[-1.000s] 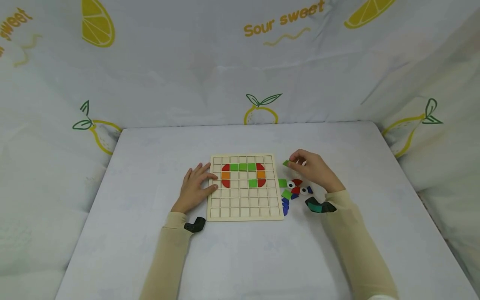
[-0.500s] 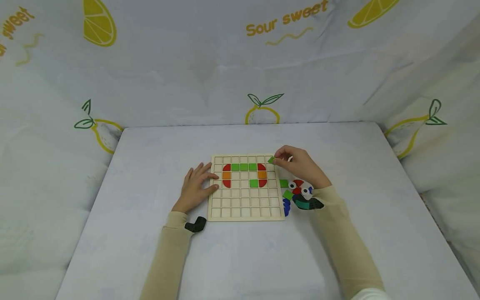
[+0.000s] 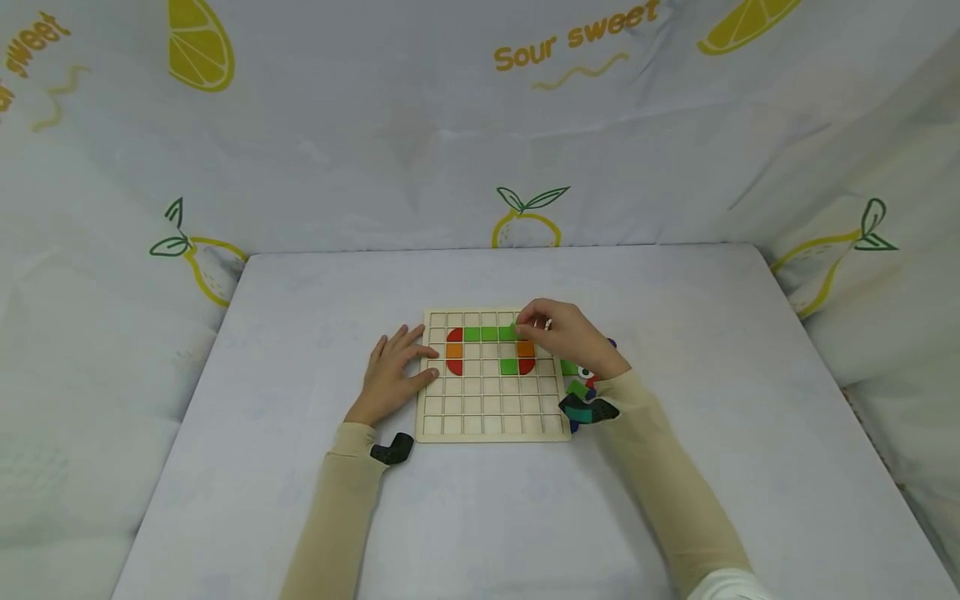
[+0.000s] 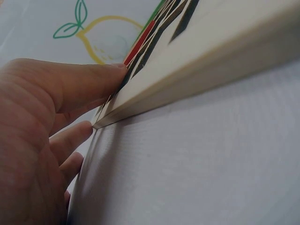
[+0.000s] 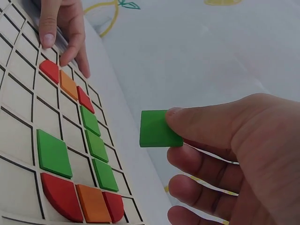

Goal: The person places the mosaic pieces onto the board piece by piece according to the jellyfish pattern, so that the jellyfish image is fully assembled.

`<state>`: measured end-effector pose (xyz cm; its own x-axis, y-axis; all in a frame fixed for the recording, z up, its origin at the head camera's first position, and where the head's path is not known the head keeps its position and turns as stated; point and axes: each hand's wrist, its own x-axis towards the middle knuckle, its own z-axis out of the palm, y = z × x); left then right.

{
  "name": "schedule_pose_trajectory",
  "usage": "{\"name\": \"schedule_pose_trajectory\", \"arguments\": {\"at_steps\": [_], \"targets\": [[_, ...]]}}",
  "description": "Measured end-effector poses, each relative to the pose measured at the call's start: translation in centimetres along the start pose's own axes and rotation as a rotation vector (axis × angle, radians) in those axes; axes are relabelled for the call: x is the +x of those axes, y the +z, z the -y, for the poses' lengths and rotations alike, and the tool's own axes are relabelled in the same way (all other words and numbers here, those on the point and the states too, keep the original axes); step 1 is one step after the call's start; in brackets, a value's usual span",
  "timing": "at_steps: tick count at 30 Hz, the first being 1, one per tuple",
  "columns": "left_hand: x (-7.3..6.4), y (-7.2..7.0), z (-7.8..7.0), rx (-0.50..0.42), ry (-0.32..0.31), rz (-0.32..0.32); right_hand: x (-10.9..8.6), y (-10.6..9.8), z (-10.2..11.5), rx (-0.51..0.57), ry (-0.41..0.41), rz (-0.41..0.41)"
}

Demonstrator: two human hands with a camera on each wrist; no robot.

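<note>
My right hand [image 3: 566, 333] pinches a green square tile [image 5: 158, 129] between thumb and fingers, over the upper right part of a wooden grid board [image 3: 480, 427]. On the board, red rounded pieces [image 5: 63, 197], orange squares [image 5: 93, 202] and green squares [image 5: 54, 152] form part of a ring. My left hand [image 3: 386, 379] rests at the board's left edge, fingers spread. In the left wrist view its thumb [image 4: 93, 82] lies on the rim, and other fingers reach past the corner. The right hand covers the ring's upper right corner in the head view.
Loose pieces lie right of the board, partly hidden under my right wrist: green squares [image 3: 577, 389], a white eye piece [image 3: 586, 372] and blue bits [image 3: 574, 426]. A white cloth with lemon prints [image 3: 405, 150] hangs behind the table [image 3: 337, 283].
My right hand has carried the green tile leftward from beyond the board's right side to over its upper right squares. The left hand has stayed at the board's edge.
</note>
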<state>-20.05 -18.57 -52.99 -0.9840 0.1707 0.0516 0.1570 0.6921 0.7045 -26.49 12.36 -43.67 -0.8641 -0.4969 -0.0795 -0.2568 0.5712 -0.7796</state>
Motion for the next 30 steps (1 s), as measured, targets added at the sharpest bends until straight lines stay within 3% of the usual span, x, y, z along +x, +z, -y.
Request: {"name": "schedule_pose_trajectory", "arguments": {"at_steps": [9,30], "targets": [[0.0,0.0,-0.2,0.001,0.0,0.001,0.8,1.9,0.2,-0.008,-0.039,0.068],[-0.1,-0.3,-0.5,-0.007,0.001,0.004,1.8,4.3,0.3,-0.214,-0.046,0.162]]}}
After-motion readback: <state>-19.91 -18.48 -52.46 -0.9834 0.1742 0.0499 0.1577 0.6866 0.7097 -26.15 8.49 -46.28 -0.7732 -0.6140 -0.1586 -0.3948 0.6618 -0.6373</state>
